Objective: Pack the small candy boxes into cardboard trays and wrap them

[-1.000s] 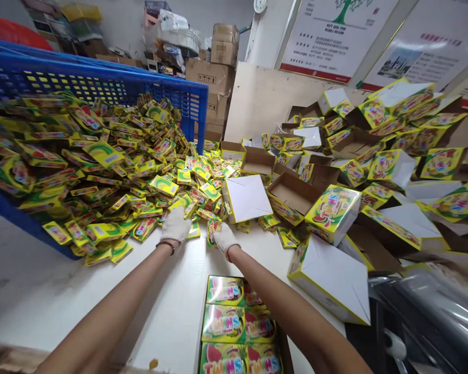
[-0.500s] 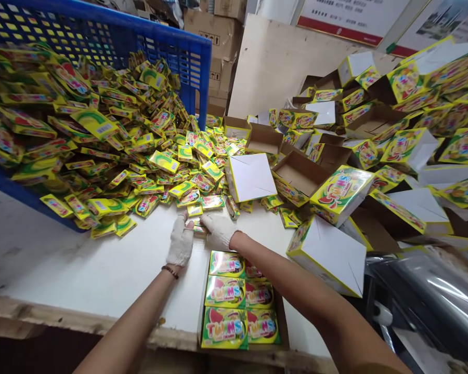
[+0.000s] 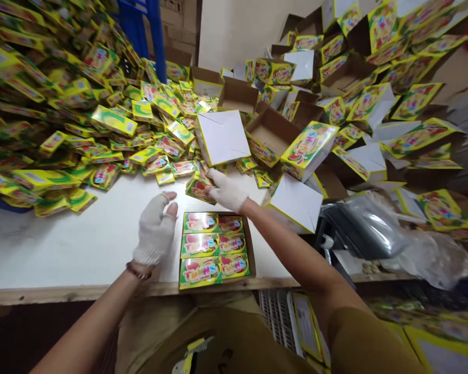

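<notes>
Big blue plastic crate (image 3: 140, 21) spilling small yellow packets (image 3: 101, 119) over white table (image 3: 62, 244), open brown cardboard box (image 3: 251, 248) holding six packets, gloved right hand (image 3: 226, 190) fingers clamped on small stack of packets (image 3: 198, 187) just above box, gloved left hand (image 3: 156, 228) beside box, fingers loosely apart, empty.

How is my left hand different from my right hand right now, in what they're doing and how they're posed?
The right hand grips a small stack of yellow packets at the edge of the pile; the left hand holds nothing. The right hand reaches farther out, beyond the open box of packets; the left hand hovers over the bare white table beside that box, fingers loosely open. Both wear white knit gloves with open fingertips.
</notes>
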`<state>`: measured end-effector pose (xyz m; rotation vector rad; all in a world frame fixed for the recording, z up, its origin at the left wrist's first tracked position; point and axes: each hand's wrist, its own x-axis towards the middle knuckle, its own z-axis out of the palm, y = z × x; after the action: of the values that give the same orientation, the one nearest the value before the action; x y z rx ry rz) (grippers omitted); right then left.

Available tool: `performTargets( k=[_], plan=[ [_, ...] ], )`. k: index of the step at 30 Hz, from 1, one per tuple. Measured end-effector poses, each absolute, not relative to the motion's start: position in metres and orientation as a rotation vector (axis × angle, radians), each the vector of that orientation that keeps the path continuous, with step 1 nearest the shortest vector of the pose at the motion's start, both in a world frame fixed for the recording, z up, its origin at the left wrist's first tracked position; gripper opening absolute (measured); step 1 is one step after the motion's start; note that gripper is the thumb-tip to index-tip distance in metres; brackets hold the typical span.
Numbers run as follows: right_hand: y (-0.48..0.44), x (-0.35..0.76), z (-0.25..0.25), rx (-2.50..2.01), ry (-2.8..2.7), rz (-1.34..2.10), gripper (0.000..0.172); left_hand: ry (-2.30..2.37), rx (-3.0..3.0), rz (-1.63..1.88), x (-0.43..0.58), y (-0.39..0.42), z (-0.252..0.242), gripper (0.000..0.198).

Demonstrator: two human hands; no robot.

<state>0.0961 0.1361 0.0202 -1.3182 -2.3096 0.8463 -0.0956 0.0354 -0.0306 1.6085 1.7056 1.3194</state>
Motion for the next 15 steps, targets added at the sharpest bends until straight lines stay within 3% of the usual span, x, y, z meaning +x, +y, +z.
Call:
performTargets(
  k=[3,7,11,15],
  plan=[
    [0.09,0.15,0.041,-1.169,-2.232,1.206,0.022,1.304,2.141,1.128,-0.084,-0.012,-0.014,0.029],
    [0.033,0.193,0.04,-1.296,-2.326,1.571,0.034,1.132,2.653,0.692,-0.064,-0.053,-0.02,0.041],
    [0.017,0.185,0.029,-1.488,-2.632,1.377,0.03,1.212,2.804,0.578,-0.061,-0.061,-0.034,0.049],
    [0.017,0.163,0.024,-1.487,-2.892,1.327,0.028,1.149,2.852,0.697,-0.07,-0.058,-0.043,0.048]
  ],
)
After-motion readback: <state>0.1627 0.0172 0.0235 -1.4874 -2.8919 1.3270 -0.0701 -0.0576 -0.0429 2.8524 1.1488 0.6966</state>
